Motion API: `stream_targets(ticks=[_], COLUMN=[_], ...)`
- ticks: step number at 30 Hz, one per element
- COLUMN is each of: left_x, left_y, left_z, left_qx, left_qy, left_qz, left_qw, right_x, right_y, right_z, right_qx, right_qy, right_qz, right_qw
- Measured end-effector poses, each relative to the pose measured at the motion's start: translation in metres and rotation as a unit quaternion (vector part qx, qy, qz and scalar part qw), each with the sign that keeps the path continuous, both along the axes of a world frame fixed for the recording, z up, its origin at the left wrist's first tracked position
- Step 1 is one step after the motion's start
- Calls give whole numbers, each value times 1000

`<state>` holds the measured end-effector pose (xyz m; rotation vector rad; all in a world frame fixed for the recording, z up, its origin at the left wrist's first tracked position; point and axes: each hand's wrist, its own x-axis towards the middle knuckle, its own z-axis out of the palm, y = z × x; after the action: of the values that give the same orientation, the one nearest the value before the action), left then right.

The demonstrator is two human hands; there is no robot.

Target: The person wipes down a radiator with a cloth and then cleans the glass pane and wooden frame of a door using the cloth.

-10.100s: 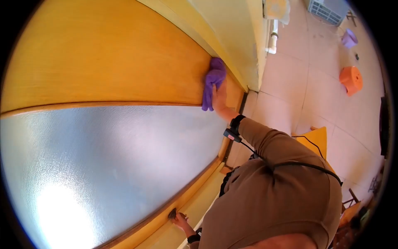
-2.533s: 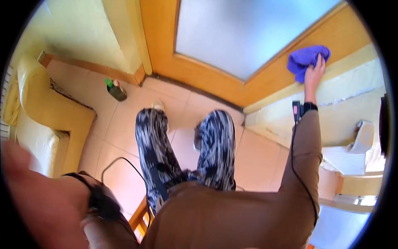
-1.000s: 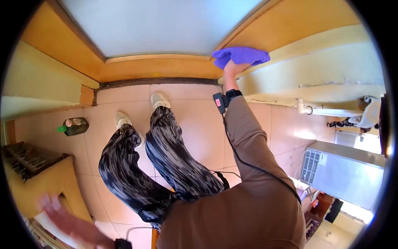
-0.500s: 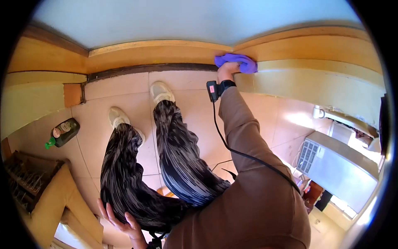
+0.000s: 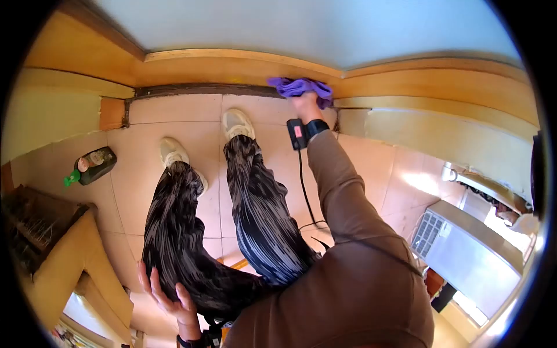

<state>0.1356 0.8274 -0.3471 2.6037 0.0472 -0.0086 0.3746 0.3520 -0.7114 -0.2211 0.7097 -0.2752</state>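
A purple cloth [image 5: 295,87] is bunched under my right hand [image 5: 307,108], pressed against the lower wooden frame [image 5: 232,68] close to its right corner. The fingers of that hand are partly covered by the cloth. Down at the lower left, my left hand [image 5: 169,300] is beside my left knee, fingers spread and holding nothing. Above the frame is a pale blue panel [image 5: 243,29]. A black device with a cable [image 5: 297,134] is strapped at my right wrist.
On the tiled floor to the left lies a dark bottle [image 5: 97,165] with a green cap. A wooden stand [image 5: 81,261] is at the lower left. A white and grey box-shaped appliance [image 5: 470,249] stands at right. Pale ledges [image 5: 441,124] flank the frame.
My right hand has slid left along the wooden frame with the purple cloth, away from the corner. The view has shifted slightly. My left hand stays open by the knee.
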Motion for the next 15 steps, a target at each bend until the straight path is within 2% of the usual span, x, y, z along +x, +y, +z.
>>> stream_targets(ticks=[2,3,4,5,6,8,9,11,12,13,14,15], left_x=[1,1,2,1,1,-2,-2,-4,-4,-2,0,7], left_y=[-6,-9,-10,-12,-13,-11,-12,-11,-12,-15,-19,-23], left_z=[1,2,3,3,3,4,7,16,20,30,48,65], left_qx=[-22,-25,-25,-25,-42,-36,-26,-40,-60,-64,-86,-109], left_qy=[-7,-12,-15,-18,-35,-52,-56,-53,-49,-55,-89,-124], left_qz=[-3,-3,-5,-5,-7,-23,-27,3,20,24,20,16], left_qw=[1000,1000,1000,999,999,998,998,998,997,996,992,986], right_x=[12,12,9,6,3,-17,-32,-50,-44,-39,-47,-64], right_y=[36,42,44,47,35,37,37,14,-3,-17,-20,-2], right_z=[55,67,82,97,126,195,230,253,243,221,217,238], right_qx=[-24,-388,-550,-694,-474,-484,-717,-724,-471,-163,-229,-277], right_qy=[20,-11,-32,-50,-182,-164,-14,-29,-52,-67,-32,16], right_qz=[20,119,177,192,182,180,169,237,178,102,105,97], right_qw=[999,914,815,692,842,840,676,647,862,979,967,956])
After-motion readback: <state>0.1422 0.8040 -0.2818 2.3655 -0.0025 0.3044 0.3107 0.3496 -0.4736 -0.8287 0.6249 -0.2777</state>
